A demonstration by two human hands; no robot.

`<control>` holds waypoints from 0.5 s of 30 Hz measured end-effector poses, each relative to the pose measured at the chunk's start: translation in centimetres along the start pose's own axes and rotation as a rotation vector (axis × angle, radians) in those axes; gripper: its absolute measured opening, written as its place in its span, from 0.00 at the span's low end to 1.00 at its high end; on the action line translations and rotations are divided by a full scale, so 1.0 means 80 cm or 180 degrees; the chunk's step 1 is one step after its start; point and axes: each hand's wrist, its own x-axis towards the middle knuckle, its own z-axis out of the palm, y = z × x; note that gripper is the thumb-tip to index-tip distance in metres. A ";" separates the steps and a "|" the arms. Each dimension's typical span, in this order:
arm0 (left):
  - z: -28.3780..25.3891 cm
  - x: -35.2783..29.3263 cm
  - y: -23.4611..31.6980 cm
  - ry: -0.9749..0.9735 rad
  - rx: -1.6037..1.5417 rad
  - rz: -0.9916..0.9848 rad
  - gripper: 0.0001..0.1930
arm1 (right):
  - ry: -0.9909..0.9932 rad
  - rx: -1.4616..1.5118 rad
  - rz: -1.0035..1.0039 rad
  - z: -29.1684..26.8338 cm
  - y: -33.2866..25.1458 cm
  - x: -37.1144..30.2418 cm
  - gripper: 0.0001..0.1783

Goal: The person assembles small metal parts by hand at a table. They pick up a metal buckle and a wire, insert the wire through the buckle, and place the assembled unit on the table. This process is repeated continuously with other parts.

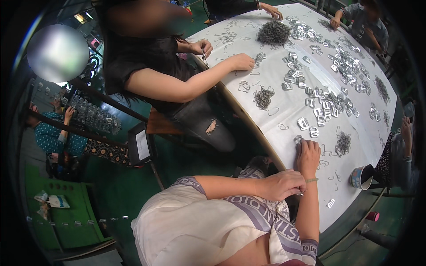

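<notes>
Two hands at the near edge of the white-covered counter: the right hand lies flat, fingers spread over a small silver metal buckle at its fingertips, whose long axis cannot be told. The left hand is curled shut around a thin metal wire piece, barely showing at the knuckles. One blue-and-white paper cup lies tipped on its side near the counter's edge, mouth toward the right, contents not visible.

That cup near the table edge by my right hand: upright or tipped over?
Tipped. The cup lies on its side on the white table, its dark open mouth facing sideways.
</notes>
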 end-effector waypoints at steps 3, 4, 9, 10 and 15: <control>0.001 0.001 -0.001 0.0067 0.0054 -0.0054 0.06 | 0.0430 0.0310 0.0317 0.003 0.014 -0.005 0.07; 0.001 0.002 -0.001 0.0076 0.0092 -0.0097 0.06 | 0.0657 0.0509 0.0418 0.006 0.020 -0.009 0.05; -0.006 0.006 0.000 0.0270 0.0166 -0.0094 0.06 | 0.0298 0.2991 0.1426 -0.076 -0.008 -0.046 0.11; -0.006 0.005 -0.003 0.0313 0.0181 -0.0123 0.07 | 0.0195 0.3016 0.1397 -0.090 -0.013 -0.057 0.10; -0.007 0.000 -0.004 0.0264 0.0326 -0.0394 0.07 | 0.0185 0.2442 0.1299 -0.124 -0.037 -0.106 0.06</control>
